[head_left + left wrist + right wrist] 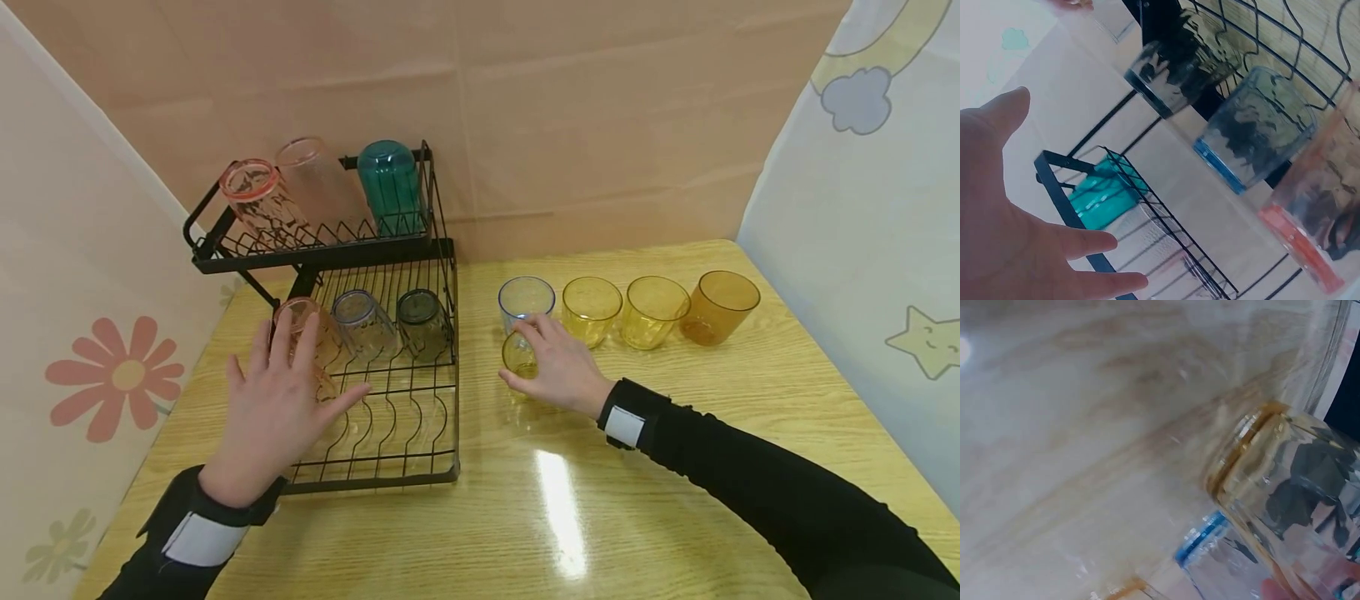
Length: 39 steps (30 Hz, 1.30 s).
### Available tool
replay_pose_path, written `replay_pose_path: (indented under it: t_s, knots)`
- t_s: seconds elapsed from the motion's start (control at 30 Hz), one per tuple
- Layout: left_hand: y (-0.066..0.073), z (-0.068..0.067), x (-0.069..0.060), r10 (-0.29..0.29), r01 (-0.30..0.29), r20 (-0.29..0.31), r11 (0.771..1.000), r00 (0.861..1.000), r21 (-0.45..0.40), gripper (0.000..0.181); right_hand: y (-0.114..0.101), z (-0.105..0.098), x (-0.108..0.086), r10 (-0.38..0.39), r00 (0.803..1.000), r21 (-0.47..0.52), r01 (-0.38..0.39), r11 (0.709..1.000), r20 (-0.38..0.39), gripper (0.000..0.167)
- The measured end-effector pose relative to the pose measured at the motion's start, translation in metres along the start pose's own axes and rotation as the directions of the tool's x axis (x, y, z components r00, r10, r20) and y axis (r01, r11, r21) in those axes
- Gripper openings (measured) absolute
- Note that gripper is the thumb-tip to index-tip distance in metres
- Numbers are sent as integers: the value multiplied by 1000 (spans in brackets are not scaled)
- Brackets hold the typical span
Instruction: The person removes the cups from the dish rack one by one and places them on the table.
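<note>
My right hand (561,367) grips a small yellow glass (517,357) between thumb and fingers, just in front of a clear glass with a blue rim (517,296). Whether the yellow glass touches the table, I cannot tell. In the right wrist view, the held glass (1291,481) shows an amber rim, with the blue-rimmed glass (1222,562) behind it. My left hand (273,408) is spread over the front left of a black dish rack (456,425), holding nothing. Partly hidden by its fingers is a pink glass (324,333) on the lower tier.
Beside the blue-rimmed glass stand two yellow glasses (592,312) (652,321) and an amber glass (718,308). On the lower tier are a blue-rimmed glass (366,329) and a dark grey glass (423,329). The upper tier carries a teal glass (388,187) and two pink glasses (262,204) (315,179).
</note>
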<state>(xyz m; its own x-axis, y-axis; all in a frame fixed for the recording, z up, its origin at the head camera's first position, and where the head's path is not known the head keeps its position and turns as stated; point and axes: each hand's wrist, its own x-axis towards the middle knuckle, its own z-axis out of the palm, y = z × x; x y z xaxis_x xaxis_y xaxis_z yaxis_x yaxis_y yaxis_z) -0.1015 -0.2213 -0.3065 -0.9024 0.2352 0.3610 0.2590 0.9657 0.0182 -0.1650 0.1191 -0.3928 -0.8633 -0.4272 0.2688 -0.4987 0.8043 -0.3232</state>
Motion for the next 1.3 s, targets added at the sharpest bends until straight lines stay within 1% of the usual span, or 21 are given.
replay_pose_path:
  t_s: [0.1, 0.17, 0.23, 0.3, 0.37, 0.5, 0.63, 0.7, 0.77, 0.83, 0.97, 1.07, 1.1, 1.17, 1.3]
  knots:
    - [-5, 1, 2, -56, 55, 28, 998, 998, 15, 107, 0, -2, 0, -11, 1000, -22, 11, 1000, 4, 74]
    - [-9, 2, 2, -98, 97, 57, 995, 994, 22, 109, -1, -4, 0, -25, 1000, -46, 25, 999, 11, 77]
    - [-13, 3, 3, -128, 126, 63, 991, 990, 35, 110, -1, -8, -1, -39, 999, -60, 40, 997, 15, 77]
    - [-18, 4, 3, -140, 137, 49, 989, 989, 50, 111, 0, -12, -2, -57, 998, -71, 58, 996, 11, 76]
    - [-22, 5, 3, -136, 135, 12, 989, 991, 68, 110, 1, -17, -2, -73, 997, -78, 73, 994, 5, 75]
    - [-28, 9, 5, -154, 156, -29, 985, 988, 73, 108, 6, -27, -2, -92, 996, -98, 92, 991, 5, 77]
    - [-35, 13, 7, -190, 191, -32, 979, 981, 73, 111, 8, -37, 0, -100, 994, -124, 104, 987, 31, 84]
    - [-39, 14, 8, -202, 203, -19, 977, 979, 67, 115, 9, -43, 2, -98, 994, -140, 103, 985, 44, 87]
    - [-42, 15, 9, -215, 215, 7, 975, 976, 53, 119, 8, -49, 3, -97, 994, -156, 104, 982, 48, 89]
    - [-45, 16, 10, -217, 216, 23, 975, 976, 42, 122, 8, -54, 5, -95, 994, -177, 102, 979, 47, 90]
    - [-48, 19, 11, -209, 207, 25, 977, 978, 44, 125, 5, -62, 8, -105, 994, -203, 110, 973, 36, 91]
    - [-50, 22, 11, -198, 196, 16, 979, 980, 56, 126, 2, -67, 9, -115, 992, -212, 122, 970, 45, 91]
    - [-51, 23, 11, -199, 198, 23, 979, 980, 54, 126, 1, -69, 10, -125, 991, -212, 132, 968, 48, 91]
    - [-53, 25, 11, -205, 203, 46, 978, 978, 49, 126, -3, -71, 11, -142, 988, -217, 152, 964, 58, 91]
    - [-56, 30, 10, -214, 210, 131, 977, 968, 46, 124, -11, -74, 14, -171, 983, -215, 182, 959, 70, 91]
